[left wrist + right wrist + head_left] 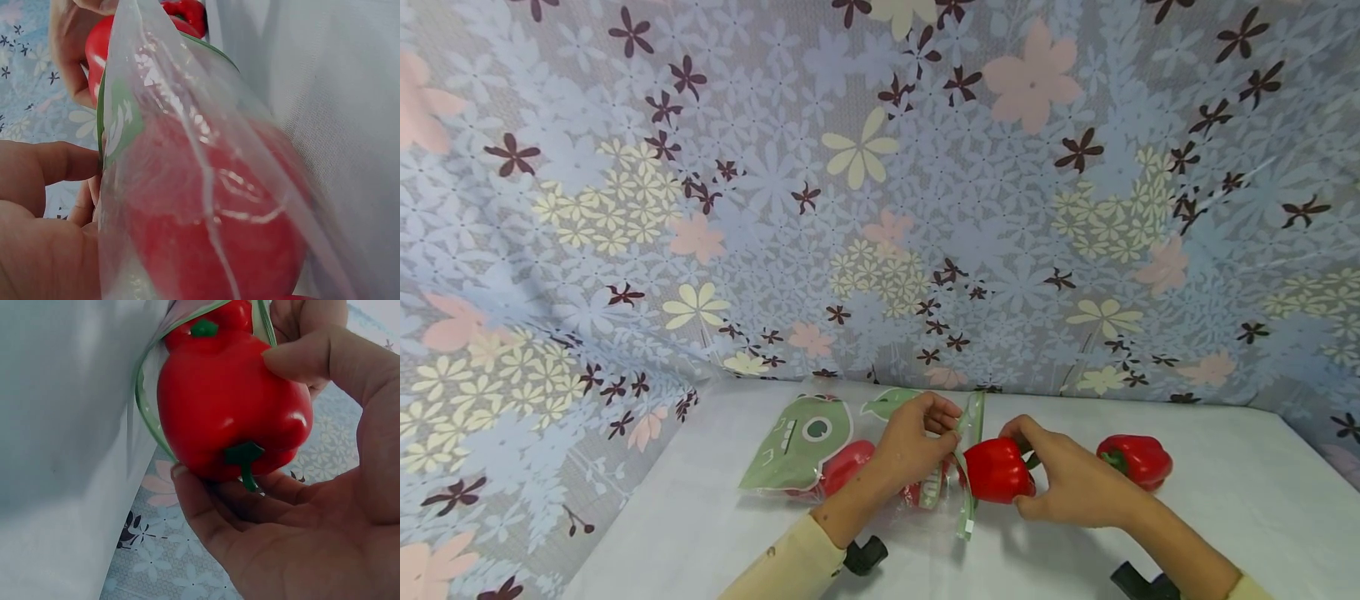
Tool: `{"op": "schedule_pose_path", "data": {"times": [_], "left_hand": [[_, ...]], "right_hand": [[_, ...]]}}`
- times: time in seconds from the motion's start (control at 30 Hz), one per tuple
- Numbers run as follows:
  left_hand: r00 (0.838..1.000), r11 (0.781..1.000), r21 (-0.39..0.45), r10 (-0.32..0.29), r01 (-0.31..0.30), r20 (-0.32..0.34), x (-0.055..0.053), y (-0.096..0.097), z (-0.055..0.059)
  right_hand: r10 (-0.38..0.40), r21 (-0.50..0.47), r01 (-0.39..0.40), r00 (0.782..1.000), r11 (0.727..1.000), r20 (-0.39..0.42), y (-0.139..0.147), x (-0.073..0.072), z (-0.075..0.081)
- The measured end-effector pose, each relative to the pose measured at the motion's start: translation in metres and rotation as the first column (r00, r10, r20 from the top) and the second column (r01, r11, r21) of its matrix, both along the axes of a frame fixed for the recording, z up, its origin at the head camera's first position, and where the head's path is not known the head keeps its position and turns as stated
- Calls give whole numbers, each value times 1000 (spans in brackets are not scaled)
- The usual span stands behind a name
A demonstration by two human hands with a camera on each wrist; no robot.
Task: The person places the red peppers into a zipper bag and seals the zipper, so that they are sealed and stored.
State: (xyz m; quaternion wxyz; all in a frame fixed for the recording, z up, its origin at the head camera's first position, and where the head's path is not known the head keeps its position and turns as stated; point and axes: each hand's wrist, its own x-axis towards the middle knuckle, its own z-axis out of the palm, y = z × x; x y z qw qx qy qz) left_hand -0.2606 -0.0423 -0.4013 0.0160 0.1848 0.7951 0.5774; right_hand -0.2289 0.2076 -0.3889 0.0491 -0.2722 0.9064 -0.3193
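A clear zip bag [880,421] with a green cartoon face lies on the table, its green-edged mouth facing right. Red bell peppers [847,467] show through its plastic. My left hand [917,433] pinches the bag's rim near the mouth. At that mouth, my right hand [1063,475] grips a red bell pepper [231,406] between thumb and fingers, with its green stem toward the palm. In the right wrist view, another pepper [237,315] sits inside the bag just beyond the held one. How far the held pepper is inside the rim is hard to tell.
Another red bell pepper [1138,461] lies on the white table [1232,500] to the right of my right hand. Black wrist-camera mounts [865,556] show beside both forearms. A flowered cloth [880,208] hangs behind the table.
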Motion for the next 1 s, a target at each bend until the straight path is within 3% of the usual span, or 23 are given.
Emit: {"op": "schedule_pose_path", "data": {"times": [0.23, 0.63, 0.87, 1.0], "left_hand": [[1000, 1000, 1, -7, 7, 1, 1, -1, 2], [998, 996, 84, -33, 29, 47, 1, 0, 1], [999, 998, 54, -21, 20, 34, 1, -1, 3], [999, 997, 77, -31, 28, 36, 2, 0, 4]], "right_hand": [[56, -29, -55, 997, 998, 46, -2, 0, -2], [63, -163, -62, 998, 985, 4, -14, -1, -23], [1, -192, -16, 997, 981, -80, -25, 0, -38], [-16, -211, -16, 989, 977, -150, -31, 0, -44]]}}
